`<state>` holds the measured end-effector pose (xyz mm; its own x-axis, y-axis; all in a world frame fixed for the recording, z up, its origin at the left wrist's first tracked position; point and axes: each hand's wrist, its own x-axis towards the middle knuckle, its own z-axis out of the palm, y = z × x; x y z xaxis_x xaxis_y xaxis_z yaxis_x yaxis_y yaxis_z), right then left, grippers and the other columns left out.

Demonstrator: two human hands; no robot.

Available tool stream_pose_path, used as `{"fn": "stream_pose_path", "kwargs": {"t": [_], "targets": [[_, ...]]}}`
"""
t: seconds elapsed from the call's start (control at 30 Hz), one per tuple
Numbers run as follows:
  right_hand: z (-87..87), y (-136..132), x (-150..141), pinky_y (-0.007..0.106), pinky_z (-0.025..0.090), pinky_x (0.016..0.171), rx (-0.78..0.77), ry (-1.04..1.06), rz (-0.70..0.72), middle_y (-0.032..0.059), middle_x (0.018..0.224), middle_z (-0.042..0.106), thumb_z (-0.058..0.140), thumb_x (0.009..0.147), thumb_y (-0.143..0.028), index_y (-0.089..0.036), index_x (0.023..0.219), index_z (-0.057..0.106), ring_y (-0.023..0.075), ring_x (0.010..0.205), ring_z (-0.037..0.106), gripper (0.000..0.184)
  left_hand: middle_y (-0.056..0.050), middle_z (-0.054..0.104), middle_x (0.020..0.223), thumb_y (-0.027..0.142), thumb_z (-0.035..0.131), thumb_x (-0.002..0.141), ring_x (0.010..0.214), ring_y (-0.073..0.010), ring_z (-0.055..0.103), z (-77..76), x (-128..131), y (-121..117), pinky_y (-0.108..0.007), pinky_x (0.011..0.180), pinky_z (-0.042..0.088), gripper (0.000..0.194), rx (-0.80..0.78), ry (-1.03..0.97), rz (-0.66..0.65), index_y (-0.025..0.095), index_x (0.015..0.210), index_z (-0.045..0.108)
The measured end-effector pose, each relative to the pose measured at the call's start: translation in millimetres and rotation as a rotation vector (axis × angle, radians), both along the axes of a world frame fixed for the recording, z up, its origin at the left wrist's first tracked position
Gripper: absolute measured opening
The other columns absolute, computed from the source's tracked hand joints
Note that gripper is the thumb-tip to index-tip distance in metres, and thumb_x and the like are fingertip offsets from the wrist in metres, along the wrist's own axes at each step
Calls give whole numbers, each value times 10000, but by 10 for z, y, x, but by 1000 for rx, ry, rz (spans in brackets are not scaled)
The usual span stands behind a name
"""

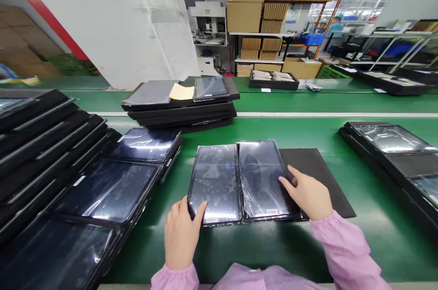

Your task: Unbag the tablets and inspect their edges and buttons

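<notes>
Two dark tablet-like panels in clear film lie side by side in front of me, the left tablet (pixel 215 185) touching or nearly touching the right tablet (pixel 262 176). My left hand (pixel 181 230) grips the left one at its lower left corner, thumb on the screen and fingers along the side edge. At the other end, my right hand (pixel 310 192) holds the right one by its right edge, thumb over the glass; some of its fingers are hidden. Under that edge, a black foam sheet (pixel 321 180) sticks out to the right.
Film-wrapped tablets on black trays (pixel 82 144) are piled at left. Behind stands a black tray stack (pixel 185 114) carrying a yellow dotted sheet (pixel 182 92). More tablets on black trays (pixel 383 157) lie at right. A green bench (pixel 219 253) runs across, with a parts tray (pixel 273 81) beyond.
</notes>
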<state>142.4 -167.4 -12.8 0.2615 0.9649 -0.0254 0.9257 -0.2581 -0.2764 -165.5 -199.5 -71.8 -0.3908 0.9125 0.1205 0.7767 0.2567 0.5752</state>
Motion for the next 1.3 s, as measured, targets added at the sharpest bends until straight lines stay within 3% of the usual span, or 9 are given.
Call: {"fn": "stream_pose_path", "kwargs": {"t": [0.17, 0.47, 0.6, 0.7, 0.87, 0.97, 1.07, 1.17, 1.3], "targets": [[-263, 57, -215, 536, 446, 1139, 144, 185, 123, 261, 1568, 452, 596, 883, -487, -84, 1499, 488, 391, 1455, 461, 745, -228, 691, 1118, 679, 454, 743, 1100, -417, 655, 70, -28, 6, -598, 982, 513, 693, -31, -81, 35, 131, 1110, 669], [-428, 72, -154, 549, 376, 1197, 123, 344, 106, 225, 1623, 368, 616, 858, -560, -129, 1522, 459, 395, 1500, 387, 807, -140, 708, 1309, 559, 694, 620, 1318, -390, 588, 701, -29, 58, -504, 972, 573, 535, -192, -700, 35, 222, 1035, 709], [-484, 84, -130, 553, 386, 1189, 166, 438, 103, 197, 1625, 375, 634, 828, -574, -159, 1501, 487, 394, 1495, 395, 804, -113, 774, 1158, 436, 793, 458, 1122, -398, 692, 1030, -151, 75, -375, 661, 628, 451, -166, -989, 163, 214, 844, 722], [-539, 107, -112, 563, 394, 1180, 229, 544, 95, 201, 1601, 407, 641, 802, -608, -165, 1462, 528, 401, 1482, 410, 803, -36, 798, 927, 285, 877, 428, 885, -285, 743, 1160, -208, -15, -247, 517, 571, 401, -62, -1130, 193, 226, 794, 722], [-487, 82, -43, 525, 342, 1218, 351, 781, 83, 189, 1533, 501, 487, 851, -755, -157, 1417, 578, 362, 1469, 428, 829, 10, 760, 747, 190, 919, 448, 602, -165, 691, 1013, 180, -184, -209, 495, 558, 492, -32, -1307, 286, 189, 906, 742], [-359, -29, 29, 475, 460, 1123, 313, 935, 125, 151, 1275, 702, 426, 858, -830, -193, 1210, 724, 346, 1281, 605, 787, -71, 803, 968, 305, 907, 589, 806, -239, 756, 778, 577, -224, -253, 578, 594, 455, -117, -1406, 106, 173, 995, 750], [-233, -138, 108, 387, 592, 801, 184, 1045, 153, 97, 866, 758, 495, 832, -842, -181, 896, 763, 285, 860, 708, 717, -114, 791, 1083, 459, 890, 638, 944, -296, 752, 543, 847, -203, -300, 655, 611, 569, -267, -1445, -97, 174, 1110, 749], [-161, -158, 188, 323, 543, 607, 75, 1084, 128, 55, 684, 685, 574, 778, -838, -164, 783, 702, 228, 669, 644, 686, -125, 764, 1184, 565, 854, 656, 1056, -318, 720, 417, 941, -132, -338, 756, 607, 674, -365, -1421, -247, 199, 1204, 716], [-142, -74, 306, 302, 489, 573, -19, 1027, 116, 20, 633, 601, 567, 746, -840, -191, 693, 591, 190, 621, 573, 652, -111, 723, 1262, 581, 762, 735, 1122, -285, 673, 470, 970, -31, -340, 853, 577, 588, -402, -1191, -393, 217, 1191, 690]]}}
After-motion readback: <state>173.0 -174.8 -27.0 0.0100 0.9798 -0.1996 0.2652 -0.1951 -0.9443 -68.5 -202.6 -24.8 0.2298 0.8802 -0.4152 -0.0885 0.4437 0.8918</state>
